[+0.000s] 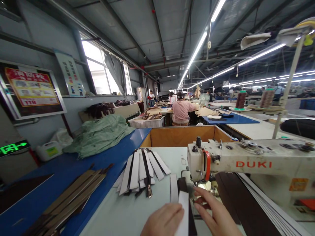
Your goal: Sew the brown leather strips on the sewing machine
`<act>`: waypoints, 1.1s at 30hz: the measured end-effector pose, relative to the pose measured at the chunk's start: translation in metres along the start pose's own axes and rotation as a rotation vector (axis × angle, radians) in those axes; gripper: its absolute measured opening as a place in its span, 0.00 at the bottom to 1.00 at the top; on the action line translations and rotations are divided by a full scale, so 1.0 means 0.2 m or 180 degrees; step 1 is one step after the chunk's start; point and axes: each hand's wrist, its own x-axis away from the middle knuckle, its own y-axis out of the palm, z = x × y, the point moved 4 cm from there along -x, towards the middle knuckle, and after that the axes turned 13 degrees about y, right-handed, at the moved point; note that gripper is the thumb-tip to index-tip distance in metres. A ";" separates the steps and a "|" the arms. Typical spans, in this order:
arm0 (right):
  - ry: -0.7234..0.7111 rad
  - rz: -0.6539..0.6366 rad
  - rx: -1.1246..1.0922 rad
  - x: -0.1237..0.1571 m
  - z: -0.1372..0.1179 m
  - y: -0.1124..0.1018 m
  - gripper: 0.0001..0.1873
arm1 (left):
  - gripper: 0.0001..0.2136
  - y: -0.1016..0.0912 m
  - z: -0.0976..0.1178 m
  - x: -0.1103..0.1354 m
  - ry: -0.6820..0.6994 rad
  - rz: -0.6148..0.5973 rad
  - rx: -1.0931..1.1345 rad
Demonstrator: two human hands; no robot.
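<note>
My left hand (163,220) is closed on the edge of a white strip (183,211), its fingers pressed together. Under and beside that strip runs a dark brown band (182,184), with another pale strip (173,188) lying to its left. Close to the needle area of a sewing machine (221,160) is my right hand (214,211), its thumb and fingers apart with nothing visible between them. Whether its fingertips touch the work cannot be made out. To the left on the worktop, a fanned pile of white-backed zipper strips (140,168) shows one metal zipper pull (149,190).
Long brown strips (76,196) lie on the blue table (115,144) at left, near a green sack (100,132). White-edged brown panels (248,203) lie under the machine arm. An orange-brown wooden bin (182,137) stands behind. A co-worker in pink (181,111) sits farther back.
</note>
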 end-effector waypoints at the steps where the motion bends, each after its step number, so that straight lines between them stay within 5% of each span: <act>1: -0.0234 -0.0082 0.0390 0.00 0.01 0.01 0.23 | 0.13 -0.01 -0.05 0.02 -0.0123 0.0027 -0.0071; 7: -0.0921 -0.1202 0.2099 0.04 0.01 0.09 0.32 | 0.14 0.18 -0.21 0.08 -0.0828 -0.0555 -0.0270; 12: -0.1316 -0.0877 0.2714 0.07 -0.02 0.15 0.26 | 0.14 0.35 -0.17 0.12 -0.0941 -0.0952 0.0104; 18: -0.1963 -0.0815 0.2936 0.10 -0.03 0.17 0.11 | 0.16 0.40 -0.17 0.16 -0.1031 -0.1203 0.0322; 26: -0.1410 -0.0544 0.3010 -0.04 -0.03 0.19 0.17 | 0.18 0.42 -0.17 0.15 -0.0992 -0.1256 0.0170; 33: -0.1221 -0.0496 0.3030 0.29 -0.03 0.19 0.22 | 0.19 0.34 0.09 0.13 -0.0522 -0.1149 0.0243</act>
